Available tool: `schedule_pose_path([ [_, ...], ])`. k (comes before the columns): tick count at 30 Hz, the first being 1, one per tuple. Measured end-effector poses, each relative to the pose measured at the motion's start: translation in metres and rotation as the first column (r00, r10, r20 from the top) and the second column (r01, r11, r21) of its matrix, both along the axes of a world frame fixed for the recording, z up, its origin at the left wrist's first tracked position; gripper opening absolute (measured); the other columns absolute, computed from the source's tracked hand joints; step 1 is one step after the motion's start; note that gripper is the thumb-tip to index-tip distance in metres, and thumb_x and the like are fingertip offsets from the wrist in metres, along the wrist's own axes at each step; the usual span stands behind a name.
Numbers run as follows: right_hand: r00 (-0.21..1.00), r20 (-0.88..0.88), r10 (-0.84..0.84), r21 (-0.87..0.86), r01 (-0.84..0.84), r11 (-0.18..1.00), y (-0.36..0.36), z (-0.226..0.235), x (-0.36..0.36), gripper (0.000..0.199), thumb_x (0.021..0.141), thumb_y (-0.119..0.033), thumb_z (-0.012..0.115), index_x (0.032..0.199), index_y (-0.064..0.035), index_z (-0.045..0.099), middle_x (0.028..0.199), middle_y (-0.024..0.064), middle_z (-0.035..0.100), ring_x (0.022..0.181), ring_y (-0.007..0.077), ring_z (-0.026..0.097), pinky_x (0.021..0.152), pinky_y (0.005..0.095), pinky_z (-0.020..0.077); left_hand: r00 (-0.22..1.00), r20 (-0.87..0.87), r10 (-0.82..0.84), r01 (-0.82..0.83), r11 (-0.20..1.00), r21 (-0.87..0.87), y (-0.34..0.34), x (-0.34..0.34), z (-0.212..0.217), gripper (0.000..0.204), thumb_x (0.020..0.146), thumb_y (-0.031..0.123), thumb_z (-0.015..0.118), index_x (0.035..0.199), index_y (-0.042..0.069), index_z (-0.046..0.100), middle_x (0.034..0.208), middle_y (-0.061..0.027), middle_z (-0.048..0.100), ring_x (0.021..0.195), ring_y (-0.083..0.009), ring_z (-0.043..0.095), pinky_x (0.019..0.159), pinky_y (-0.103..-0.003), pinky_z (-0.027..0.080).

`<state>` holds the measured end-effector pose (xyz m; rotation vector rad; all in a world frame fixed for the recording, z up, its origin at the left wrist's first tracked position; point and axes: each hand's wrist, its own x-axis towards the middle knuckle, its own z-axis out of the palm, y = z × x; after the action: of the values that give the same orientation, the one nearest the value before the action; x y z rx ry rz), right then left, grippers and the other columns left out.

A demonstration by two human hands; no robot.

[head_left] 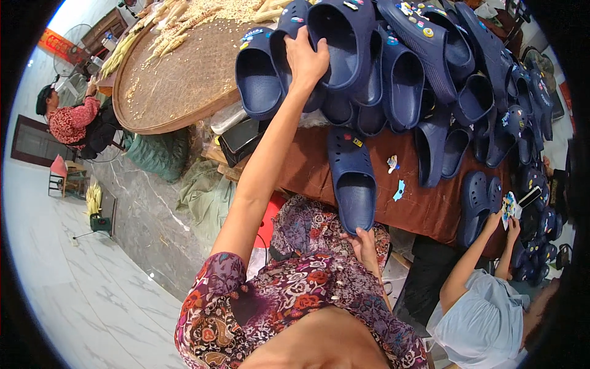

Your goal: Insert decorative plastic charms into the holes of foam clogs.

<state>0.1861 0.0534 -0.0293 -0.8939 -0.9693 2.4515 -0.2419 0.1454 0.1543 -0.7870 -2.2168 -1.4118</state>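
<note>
My left arm stretches up to the heap of navy clogs. My left hand grips a navy clog by the edge of its opening, with the fingers partly hidden inside. A single navy clog lies toe away from me at the table's near edge, with small charms on its toe. My right hand pinches its heel. Right of this clog, a small white figure charm and a light-blue piece lie on the brown cloth.
More navy clogs are piled across the far side and right. A round woven tray holds corn kernels and cobs at the far left. At the right, a person in light blue handles small coloured pieces; another person sits far left.
</note>
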Motion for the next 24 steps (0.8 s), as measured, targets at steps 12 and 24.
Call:
schedule_pose_path([
  [12, 0.955, 0.074, 0.288, 0.135, -0.295, 0.946, -0.003, -0.006, -0.005, 0.052, 0.103, -0.03, 0.059, 0.141, 0.0008, 0.04, 0.127, 0.0136, 0.058, 0.109, 0.0202, 0.062, 0.092, 0.037, 0.0546, 0.986, -0.119, -0.119, 0.131, 0.987, 0.098, -0.016, 0.011, -0.01, 0.092, 0.079, 0.016, 0.075, 0.15, 0.0, 0.02, 0.126, -0.0345, 0.038, 0.112, -0.0536, 0.049, 0.1, -0.05, 0.044],
  [24, 0.902, 0.221, 0.37, 0.164, -0.409, 0.898, 0.007, 0.009, -0.023, 0.058, 0.101, -0.032, 0.058, 0.145, 0.0003, 0.038, 0.129, 0.0142, 0.059, 0.109, 0.0196, 0.063, 0.081, 0.0325, 0.057, 0.987, -0.075, -0.143, 0.152, 0.982, 0.117, -0.105, 0.101, -0.012, 0.069, 0.084, 0.007, 0.071, 0.147, 0.003, 0.042, 0.135, -0.017, 0.045, 0.115, -0.0292, 0.052, 0.091, -0.038, 0.047],
])
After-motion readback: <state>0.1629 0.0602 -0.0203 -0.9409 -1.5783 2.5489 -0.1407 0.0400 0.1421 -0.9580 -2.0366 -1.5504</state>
